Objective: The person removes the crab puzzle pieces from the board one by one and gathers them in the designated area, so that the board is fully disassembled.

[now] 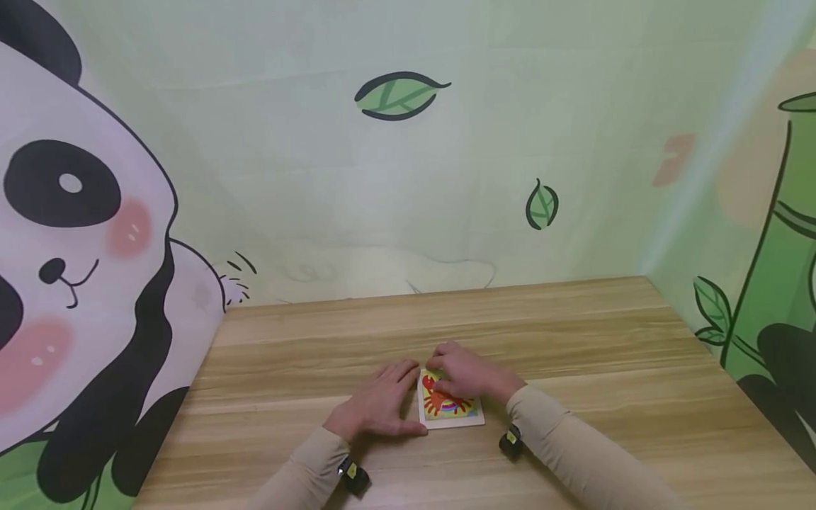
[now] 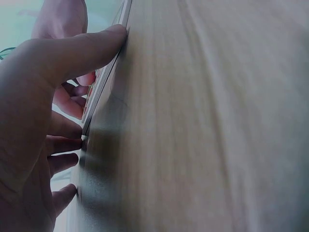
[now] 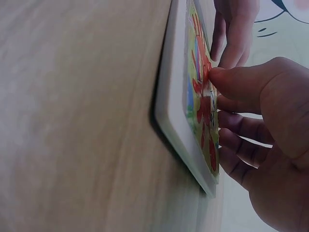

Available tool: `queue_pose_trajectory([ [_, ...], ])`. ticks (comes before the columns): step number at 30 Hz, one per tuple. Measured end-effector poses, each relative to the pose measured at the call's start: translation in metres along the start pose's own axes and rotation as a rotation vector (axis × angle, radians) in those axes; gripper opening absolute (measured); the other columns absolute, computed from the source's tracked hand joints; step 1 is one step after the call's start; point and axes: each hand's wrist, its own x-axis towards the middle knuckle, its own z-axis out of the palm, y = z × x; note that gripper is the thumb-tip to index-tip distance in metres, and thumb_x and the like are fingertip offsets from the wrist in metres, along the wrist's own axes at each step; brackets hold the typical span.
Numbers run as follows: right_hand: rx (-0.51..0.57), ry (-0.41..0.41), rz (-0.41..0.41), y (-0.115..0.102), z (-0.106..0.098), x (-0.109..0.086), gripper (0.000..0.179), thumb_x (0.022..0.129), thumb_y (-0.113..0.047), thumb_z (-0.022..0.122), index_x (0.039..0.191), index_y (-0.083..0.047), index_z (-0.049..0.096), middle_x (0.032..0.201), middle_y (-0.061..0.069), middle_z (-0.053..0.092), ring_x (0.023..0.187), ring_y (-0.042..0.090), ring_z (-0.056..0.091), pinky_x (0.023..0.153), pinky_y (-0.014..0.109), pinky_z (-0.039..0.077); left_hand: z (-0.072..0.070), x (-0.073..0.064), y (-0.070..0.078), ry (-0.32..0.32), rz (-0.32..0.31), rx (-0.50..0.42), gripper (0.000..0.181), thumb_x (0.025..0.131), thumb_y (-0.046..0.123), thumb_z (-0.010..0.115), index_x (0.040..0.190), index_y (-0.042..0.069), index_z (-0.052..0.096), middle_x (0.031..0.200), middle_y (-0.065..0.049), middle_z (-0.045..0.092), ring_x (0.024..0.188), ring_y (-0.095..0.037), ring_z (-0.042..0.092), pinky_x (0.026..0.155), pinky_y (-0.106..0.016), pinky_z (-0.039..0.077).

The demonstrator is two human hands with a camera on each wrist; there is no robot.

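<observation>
Found the white-bordered picture board [image 1: 454, 412] lying flat on the wood-grain table [image 1: 287, 368], between the left hand [image 1: 380, 402] and the right hand [image 1: 468, 372]. Noted the left hand along the board's left edge, with fingers extended and slightly parted, thumb tip against the near left corner, and nothing held. Noted the right hand over the board's far right part, with fingers bent, thumb tip on the printed crab [image 1: 437, 405], and other fingertips close to the picture surface. Could not tell from these views how far closed, or on what, if anything. Recorded beige sleeves [image 1: 574, 439] on both arms and a black device [image 1: 511, 443] at the right wrist. Observed a panda backdrop [image 1: 287, 177] behind the table.
</observation>
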Motion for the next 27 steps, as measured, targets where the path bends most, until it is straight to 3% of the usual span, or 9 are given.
queue_pose_trajectory([
  [21,0.001,0.015,0.031,-0.011,-0.007,0.003,0.031,0.088,-0.022,0.069,0.115,-0.006,0.068,0.113,0.008,0.060,0.109,0.022,0.055,0.099,0.038,0.048,-0.004,0.000,0.000,0.011,0.016,-0.012,0.104,0.075,0.075,0.061,0.149,0.006,0.036,0.154,-0.010,0.035,0.144,-0.027,0.031,0.120,-0.045,0.025],
  [27,0.008,0.002,0.072,-0.013,-0.006,0.006,0.030,0.085,-0.019,0.070,0.112,-0.007,0.069,0.112,0.008,0.061,0.106,0.022,0.056,0.097,0.038,0.049,-0.001,0.000,0.000,0.022,0.018,-0.002,0.105,0.073,0.075,0.063,0.148,0.006,0.037,0.153,-0.009,0.037,0.143,-0.025,0.032,0.121,-0.042,0.025],
])
